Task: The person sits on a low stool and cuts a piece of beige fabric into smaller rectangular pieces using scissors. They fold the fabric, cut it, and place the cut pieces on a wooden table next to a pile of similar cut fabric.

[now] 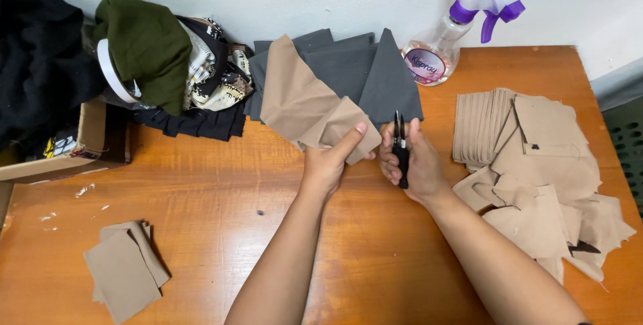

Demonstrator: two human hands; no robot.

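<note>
The left hand (327, 164) pinches the near end of a long tan fabric strip (305, 107), thumb on top, lifting it off the wooden counter (221, 231) so that its far end drapes over the dark grey fabric pieces (365, 70) at the back. The right hand (412, 161) is closed around small black snips (400, 147), blades pointing up and away, just beside the strip's held edge. To the right lies a heap of cut tan pieces (536, 164), some stacked neatly, some loose; a smaller stack of tan pieces (124, 268) sits at the near left. A clear spray bottle with a purple trigger (445, 44) stands by the wall, and a pile of dark and printed cloth (167, 70) lies back left.

As I judge it, the blades are close to the left thumb, so a hurried snip could nick it; and because the strip hangs slack and folded, a cut could run crooked or catch a second layer
</note>
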